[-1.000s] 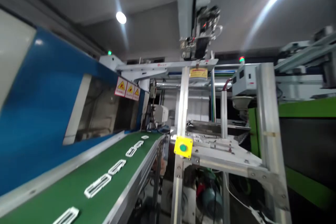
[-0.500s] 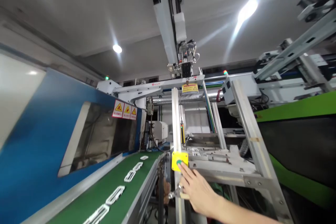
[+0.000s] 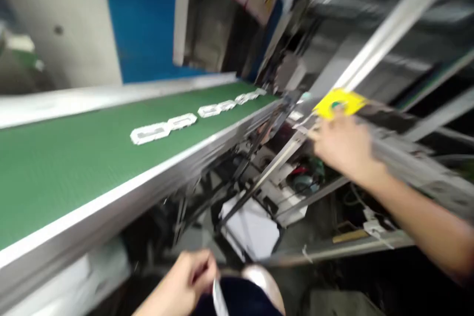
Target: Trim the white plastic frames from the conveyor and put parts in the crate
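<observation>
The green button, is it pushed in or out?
Cannot tell: the right hand is at the green button, but the picture is blurred there.

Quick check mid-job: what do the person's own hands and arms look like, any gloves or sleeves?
Both the left hand and the right hand are without gloves. The right forearm is bare along most of its visible length, and no cuff shows at the left wrist. Blur hides any small markings or rings.

A green conveyor belt (image 3: 74,173) carries white frames (image 3: 219,108) in a row.
</observation>
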`<state>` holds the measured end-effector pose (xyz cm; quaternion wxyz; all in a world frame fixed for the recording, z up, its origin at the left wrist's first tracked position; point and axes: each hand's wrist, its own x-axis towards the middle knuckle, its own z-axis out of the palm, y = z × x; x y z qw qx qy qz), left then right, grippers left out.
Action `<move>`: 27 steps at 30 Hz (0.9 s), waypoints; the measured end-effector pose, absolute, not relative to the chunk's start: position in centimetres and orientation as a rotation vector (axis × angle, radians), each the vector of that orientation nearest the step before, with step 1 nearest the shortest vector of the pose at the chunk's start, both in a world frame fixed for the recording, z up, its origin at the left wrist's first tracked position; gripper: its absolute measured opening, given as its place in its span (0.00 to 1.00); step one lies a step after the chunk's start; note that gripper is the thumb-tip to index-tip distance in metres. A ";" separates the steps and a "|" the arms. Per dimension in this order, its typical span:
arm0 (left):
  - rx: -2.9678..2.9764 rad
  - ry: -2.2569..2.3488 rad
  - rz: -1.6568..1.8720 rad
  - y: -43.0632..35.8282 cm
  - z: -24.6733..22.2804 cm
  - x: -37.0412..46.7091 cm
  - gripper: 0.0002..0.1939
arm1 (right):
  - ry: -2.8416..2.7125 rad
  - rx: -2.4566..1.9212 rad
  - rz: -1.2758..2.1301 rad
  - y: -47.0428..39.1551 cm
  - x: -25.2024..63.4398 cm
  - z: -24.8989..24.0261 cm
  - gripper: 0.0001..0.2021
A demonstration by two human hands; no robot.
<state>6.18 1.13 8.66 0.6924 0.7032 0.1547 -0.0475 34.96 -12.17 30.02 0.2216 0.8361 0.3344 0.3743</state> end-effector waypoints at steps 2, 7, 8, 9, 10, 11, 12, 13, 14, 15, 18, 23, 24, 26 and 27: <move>1.574 0.279 -0.070 1.3 7.2 5.4 0.13 | 1.008 2.393 0.951 -12.0 34.3 29.5 0.27; 1.582 0.236 -0.077 2.1 6.0 3.9 0.09 | 1.642 2.357 0.051 -12.6 29.7 23.1 0.21; 1.591 0.241 -0.087 2.1 6.1 3.9 0.09 | 1.795 2.240 -0.153 -12.9 28.3 21.5 0.17; 1.601 0.243 -0.094 2.1 6.3 3.9 0.08 | 1.898 2.119 -0.315 -13.0 27.0 20.1 0.12; 1.608 0.243 -0.098 2.1 6.5 3.9 0.08 | 1.958 2.020 -0.426 -13.1 25.9 18.9 0.09; 1.613 0.240 -0.096 2.0 6.6 4.0 0.08 | 1.985 1.954 -0.499 -12.9 25.0 18.0 0.08; 1.618 0.237 -0.090 2.0 6.7 4.1 0.08 | 1.989 1.921 -0.544 -12.7 24.3 17.4 0.06; 1.624 0.235 -0.081 1.9 6.8 4.3 0.08 | 1.990 1.906 -0.568 -12.5 23.9 17.0 0.06; 1.630 0.234 -0.073 1.9 6.8 4.4 0.08 | 1.989 1.895 -0.580 -12.2 23.6 16.8 0.06; 1.637 0.236 -0.066 1.9 6.9 4.5 0.08 | 1.988 1.886 -0.583 -11.9 23.4 16.7 0.07; 1.663 0.250 -0.053 1.8 7.1 4.7 0.09 | 1.980 1.847 -0.589 -11.1 23.4 16.9 0.07; 1.706 0.272 -0.050 1.7 7.7 4.9 0.08 | 1.963 1.780 -0.651 -9.9 23.4 17.3 0.08; 1.704 0.276 -0.050 1.6 7.9 5.0 0.08 | 1.964 1.764 -0.652 -9.7 23.4 17.3 0.08; 1.698 0.281 -0.051 1.6 8.1 5.1 0.09 | 1.973 1.739 -0.630 -9.4 23.4 17.5 0.08; 1.696 0.284 -0.052 1.5 8.2 5.2 0.09 | 1.979 1.727 -0.615 -9.3 23.4 17.5 0.08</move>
